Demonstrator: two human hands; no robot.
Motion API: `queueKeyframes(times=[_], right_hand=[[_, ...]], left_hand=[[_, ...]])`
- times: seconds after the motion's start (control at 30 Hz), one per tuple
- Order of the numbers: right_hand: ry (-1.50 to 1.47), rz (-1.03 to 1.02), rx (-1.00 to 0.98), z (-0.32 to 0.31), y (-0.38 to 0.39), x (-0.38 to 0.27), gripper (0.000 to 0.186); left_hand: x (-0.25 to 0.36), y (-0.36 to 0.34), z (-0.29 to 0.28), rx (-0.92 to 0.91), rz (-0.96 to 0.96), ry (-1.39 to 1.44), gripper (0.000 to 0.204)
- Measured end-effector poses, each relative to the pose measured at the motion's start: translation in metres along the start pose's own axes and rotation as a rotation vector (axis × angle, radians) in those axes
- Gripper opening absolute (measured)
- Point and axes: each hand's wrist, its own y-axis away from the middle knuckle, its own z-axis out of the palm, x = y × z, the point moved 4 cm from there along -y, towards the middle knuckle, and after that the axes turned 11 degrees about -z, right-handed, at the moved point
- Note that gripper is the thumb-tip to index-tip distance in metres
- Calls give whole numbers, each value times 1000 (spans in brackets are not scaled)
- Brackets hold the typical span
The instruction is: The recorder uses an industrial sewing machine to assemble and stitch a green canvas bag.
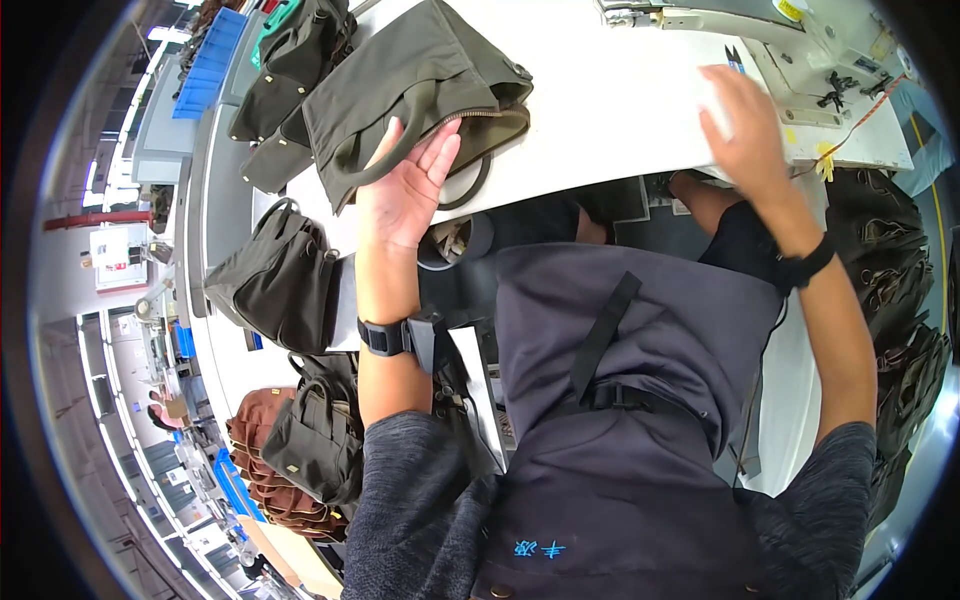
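Observation:
An olive-green handbag (385, 75) lies on the white table at the upper left, its zipped mouth (480, 115) partly open and facing me. My left hand (405, 190) is palm up at that mouth, fingers stretched out. The bag's curved handle (405, 130) passes between its thumb and fingers, and the fingertips touch the zip edge. On the right, my right hand (745, 130) reaches over the table with thumb and fingers apart, holding nothing. Just beyond its fingertips lie small dark thread snips (734, 60).
A sewing machine (800, 60) stands at the upper right. More olive bags (275, 275) sit along the left, above reddish-brown bags (270, 440). Dark bags (880, 260) are stacked at the right. A round bin (470, 240) stands below the table edge.

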Motion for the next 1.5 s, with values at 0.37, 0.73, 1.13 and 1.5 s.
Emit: queueKeyframes(times=[0.37, 0.73, 1.13, 1.5], right_hand=[[-372, 98, 256, 80, -120, -140, 43], [-572, 253, -630, 14, -200, -111, 27], [-562, 115, 57, 27, -162, -129, 23], [-634, 143, -308, 1, -176, -119, 20]], left_hand=[[34, 43, 79, -42, 30, -482, 54], [50, 68, 137, -128, 1325, -1903, 54], [76, 30, 159, 39, 1432, -2122, 10], [100, 31, 162, -117, 872, -2141, 18]])
